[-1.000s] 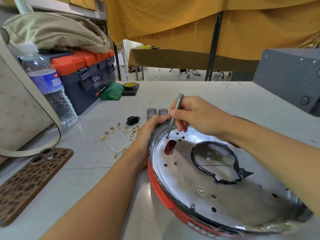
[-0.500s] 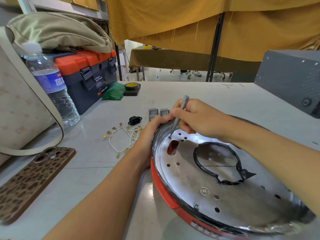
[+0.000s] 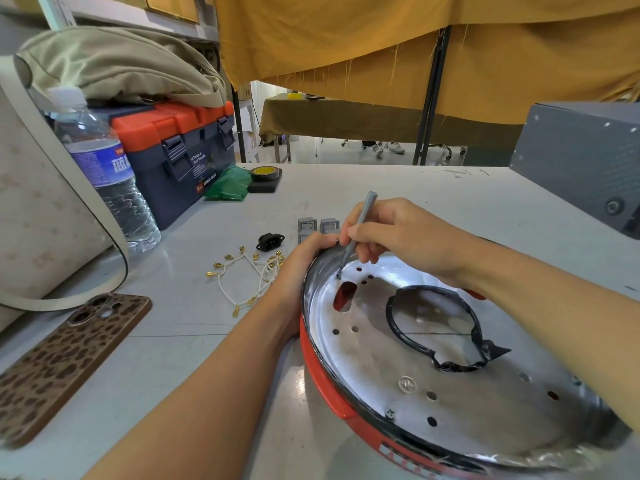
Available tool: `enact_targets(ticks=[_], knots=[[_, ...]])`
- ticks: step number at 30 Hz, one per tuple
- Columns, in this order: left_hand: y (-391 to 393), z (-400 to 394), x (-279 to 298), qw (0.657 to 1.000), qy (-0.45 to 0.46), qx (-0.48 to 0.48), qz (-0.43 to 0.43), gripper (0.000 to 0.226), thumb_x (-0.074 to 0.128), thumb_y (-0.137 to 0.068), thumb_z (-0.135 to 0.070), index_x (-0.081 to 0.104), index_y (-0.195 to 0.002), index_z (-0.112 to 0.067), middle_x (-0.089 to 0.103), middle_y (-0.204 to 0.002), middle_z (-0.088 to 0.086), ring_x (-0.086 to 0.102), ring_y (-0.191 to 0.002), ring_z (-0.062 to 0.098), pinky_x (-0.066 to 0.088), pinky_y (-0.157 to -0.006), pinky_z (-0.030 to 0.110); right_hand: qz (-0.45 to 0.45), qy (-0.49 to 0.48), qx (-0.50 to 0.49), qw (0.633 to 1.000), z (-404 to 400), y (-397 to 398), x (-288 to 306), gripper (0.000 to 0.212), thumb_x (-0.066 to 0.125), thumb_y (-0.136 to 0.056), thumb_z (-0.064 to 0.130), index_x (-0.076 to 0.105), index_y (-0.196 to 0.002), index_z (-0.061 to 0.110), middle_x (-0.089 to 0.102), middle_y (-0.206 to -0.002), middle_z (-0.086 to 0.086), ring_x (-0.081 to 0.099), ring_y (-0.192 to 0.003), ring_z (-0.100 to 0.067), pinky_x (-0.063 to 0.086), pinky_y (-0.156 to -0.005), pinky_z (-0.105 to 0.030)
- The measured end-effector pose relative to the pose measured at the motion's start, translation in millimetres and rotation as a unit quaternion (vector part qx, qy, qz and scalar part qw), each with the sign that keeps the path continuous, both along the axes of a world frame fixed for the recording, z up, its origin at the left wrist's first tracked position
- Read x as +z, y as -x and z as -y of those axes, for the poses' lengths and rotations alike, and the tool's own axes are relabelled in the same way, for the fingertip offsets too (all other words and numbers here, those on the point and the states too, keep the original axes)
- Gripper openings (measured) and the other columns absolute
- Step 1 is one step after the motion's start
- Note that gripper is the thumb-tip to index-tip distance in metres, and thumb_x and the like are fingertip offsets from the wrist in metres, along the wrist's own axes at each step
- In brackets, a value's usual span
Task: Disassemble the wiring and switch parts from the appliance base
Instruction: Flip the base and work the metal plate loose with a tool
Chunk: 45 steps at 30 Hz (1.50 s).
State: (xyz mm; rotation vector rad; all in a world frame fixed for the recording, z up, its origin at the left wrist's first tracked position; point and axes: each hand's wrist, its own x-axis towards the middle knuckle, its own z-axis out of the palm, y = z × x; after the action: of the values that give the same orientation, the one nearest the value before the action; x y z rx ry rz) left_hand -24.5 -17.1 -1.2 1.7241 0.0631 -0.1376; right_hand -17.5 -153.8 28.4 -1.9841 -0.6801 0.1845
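Note:
The red round appliance base (image 3: 332, 400) lies tilted on the table, its silver perforated plate facing up with a black-edged round opening. My left hand (image 3: 304, 261) grips the base's far left rim. My right hand (image 3: 401, 237) holds a grey screwdriver (image 3: 356, 233) upright, its tip on a screw near the plate's upper left edge. Removed white wires with gold terminals (image 3: 242, 275) lie left of the base. Beside them sit a black power socket (image 3: 270, 241) and two grey switches (image 3: 318, 227).
A leopard-pattern phone (image 3: 69, 358) lies at front left. Behind it are a beige bag (image 3: 38, 216), a water bottle (image 3: 104, 174) and an orange-lidded toolbox (image 3: 180, 150). A tape roll (image 3: 265, 174) and green cloth sit farther back. A grey box (image 3: 585, 161) stands at right.
The view has shifted slightly. My hands keep their grips and the screwdriver stays on the same screw, leaning a little more to the right.

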Motion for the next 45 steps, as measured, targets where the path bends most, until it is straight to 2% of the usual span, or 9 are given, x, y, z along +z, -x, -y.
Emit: enact_targets(ticks=[3,7,11,15,18,24,31,38,45], knots=[[5.5,0.7,-2.9,0.998,0.057,-0.003,0.014,0.033,0.031,-0.099,-0.007,0.051,-0.072,-0.008,0.056,-0.056,0.006,0.054,-0.055,0.009,0.043,-0.054,0.012,0.006,0.002,-0.002,1.0,-1.4,0.2,-0.1,0.025,0.049,-0.097,0.018,0.063,-0.078,0.01,0.054,-0.062,0.001,0.051,-0.056,-0.002,0.046,-0.062,-0.018],[-4.7,0.4,-11.4,0.997,0.067,0.008,0.039,0.038,0.028,-0.098,-0.002,0.052,-0.071,-0.013,0.058,-0.041,-0.009,0.055,-0.044,-0.008,0.041,-0.051,0.003,0.022,0.017,0.0,1.0,-3.8,0.8,-1.8,0.031,0.047,-0.097,0.031,0.058,-0.077,0.011,0.044,-0.047,0.006,0.039,-0.045,-0.006,0.038,-0.052,-0.017],[2.4,-4.0,-12.8,0.993,0.113,-0.014,0.014,0.031,0.035,-0.096,-0.01,0.056,-0.074,-0.006,0.062,-0.056,0.002,0.059,-0.055,0.007,0.047,-0.058,0.016,0.008,0.023,-0.009,1.0,-2.3,-0.8,-3.2,0.029,0.043,-0.1,0.026,0.06,-0.081,0.012,0.045,-0.043,0.007,0.039,-0.042,-0.007,0.038,-0.049,-0.016],[0.3,-13.5,-6.4,0.996,0.032,-0.078,0.037,0.036,0.026,-0.101,-0.006,0.044,-0.071,-0.016,0.047,-0.028,-0.002,0.049,-0.03,0.002,0.036,-0.036,0.009,-0.001,0.036,-0.015,0.999,-2.2,-2.3,-4.2,0.022,0.041,-0.1,0.021,0.055,-0.085,0.012,0.051,-0.046,0.008,0.044,-0.047,-0.005,0.041,-0.051,-0.015],[7.4,-16.9,-6.8,0.997,0.017,-0.054,0.045,0.038,0.029,-0.102,-0.009,0.036,-0.066,-0.019,0.031,-0.017,-0.004,0.052,-0.051,0.021,0.033,-0.032,0.009,0.001,0.047,-0.021,0.999,-2.8,-3.0,-4.9,0.02,0.042,-0.098,0.018,0.053,-0.083,0.01,0.051,-0.045,0.011,0.044,-0.048,-0.004,0.041,-0.052,-0.013],[-6.4,-6.3,-8.1,0.989,0.14,-0.049,-0.009,0.04,0.023,-0.097,-0.004,0.055,-0.074,-0.01,0.06,-0.043,-0.001,0.056,-0.038,0.003,0.044,-0.043,0.011,-0.018,-0.005,-0.019,1.0,1.5,-3.5,-2.6,0.019,0.05,-0.093,0.013,0.065,-0.083,0.006,0.056,-0.055,0.002,0.049,-0.05,0.0,0.043,-0.053,-0.013],[-3.1,-13.5,-28.5,0.971,0.227,-0.061,0.036,0.03,0.043,-0.091,-0.018,0.069,-0.08,-0.008,0.067,-0.076,0.01,0.064,-0.067,0.014,0.053,-0.062,0.019,0.004,-0.004,-0.025,1.0,-0.5,-4.1,-5.2,0.034,0.047,-0.098,0.031,0.065,-0.075,0.013,0.051,-0.048,0.006,0.046,-0.047,-0.003,0.042,-0.055,-0.015],[-0.1,-12.7,-22.5,0.97,0.229,-0.074,0.022,0.032,0.034,-0.093,-0.015,0.064,-0.089,-0.004,0.069,-0.072,0.007,0.064,-0.062,0.01,0.051,-0.057,0.015,-0.02,0.018,-0.025,0.999,0.5,-5.5,-4.8,0.022,0.044,-0.096,0.015,0.06,-0.081,0.009,0.052,-0.044,0.004,0.043,-0.046,-0.009,0.041,-0.05,-0.016],[-1.8,-13.2,-10.6,0.989,0.128,-0.022,0.064,0.027,0.037,-0.094,0.001,0.062,-0.092,-0.01,0.069,-0.071,0.005,0.066,-0.057,0.006,0.049,-0.05,0.014,0.0,-0.006,-0.017,1.0,4.2,-7.3,-4.4,0.028,0.054,-0.094,0.019,0.068,-0.072,0.009,0.054,-0.049,0.002,0.048,-0.049,-0.005,0.042,-0.052,-0.016]])
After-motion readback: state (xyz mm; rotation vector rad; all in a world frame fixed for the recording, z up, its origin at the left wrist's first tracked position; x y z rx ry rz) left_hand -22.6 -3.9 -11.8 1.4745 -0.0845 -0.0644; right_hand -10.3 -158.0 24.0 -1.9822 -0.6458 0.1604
